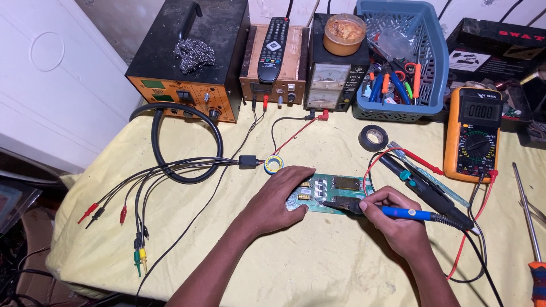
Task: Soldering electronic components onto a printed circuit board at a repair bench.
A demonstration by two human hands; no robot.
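- Two bare hands are working over a green rectangular circuit board (333, 193) that is lying flat on a pale yellow cloth-covered table (318, 267).
- The right hand (398, 219) is curling its fingers shut around a blue-handled soldering iron (392, 212), holding it like a pen, with the dark tip pointing left and resting on the board's near edge.
- The left hand (278, 199) is lying palm down on the board's left end, fingers spread loosely and gripping nothing, pinning the board in place.
- The iron's black cable is trailing off to the right, past a second dark pen-shaped tool (424, 190) lying just beyond the right hand.
- A small blue-and-yellow solder spool (273, 164) is sitting just behind the left hand, and a roll of black tape (373, 137) is lying further back to the right.
- An orange digital multimeter (473, 133) is lying at the right, with red and black leads looping towards the board.
- A bundle of black cables ending in coloured clips (136, 227) is fanning out at the left.
- An orange-fronted black box (185, 85), a black remote control (274, 41) on a wooden unit, a grey metered power supply (329, 85) and a blue plastic basket of tools (432, 57) are lining the back edge.
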